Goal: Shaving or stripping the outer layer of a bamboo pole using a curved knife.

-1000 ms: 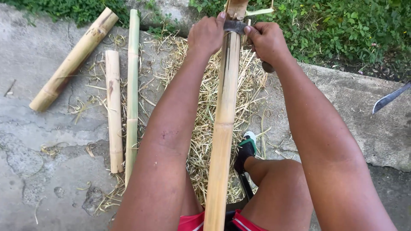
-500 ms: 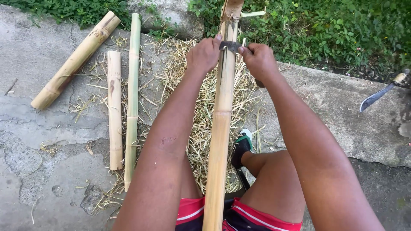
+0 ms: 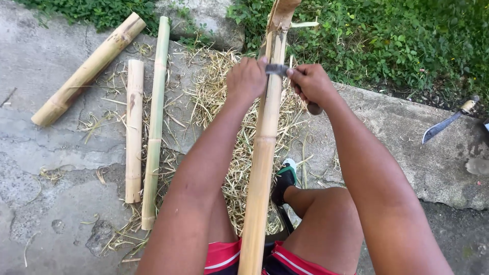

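you have the long bamboo pole (image 3: 262,153) running up the middle of the frame, from between your knees at the bottom edge to the grass (image 3: 387,46) at the top, and a short dark blade (image 3: 277,70) lies crosswise on it in the upper centre. judging by the heap of pale shavings (image 3: 224,107) spread on the concrete (image 3: 51,142) under the pole, a good share of the scraping looks done; the stretch of pole below the blade appears smooth and yellow, while the far tip at the top of the frame shows ragged brown sheath — that part seems left to do. your left hand (image 3: 247,79) is closed into a fist at the left end of the blade, fingers curled tight around it, knuckles up. your right hand (image 3: 310,84) is likewise clenched on the blade's right end, where a dark rounded handle pokes out below the palm. both hands sit just beside the pole, one either side, pressing the blade onto it. in the left half of the frame three other bamboo pieces lie apart from you: a thick tan one (image 3: 86,69) slanted at upper left, a short pale one (image 3: 134,130), and a slim green one (image 3: 155,122) touching or nearly touching it. a large knife (image 3: 443,125) rests on the concrete at the right edge — well away from your hands.
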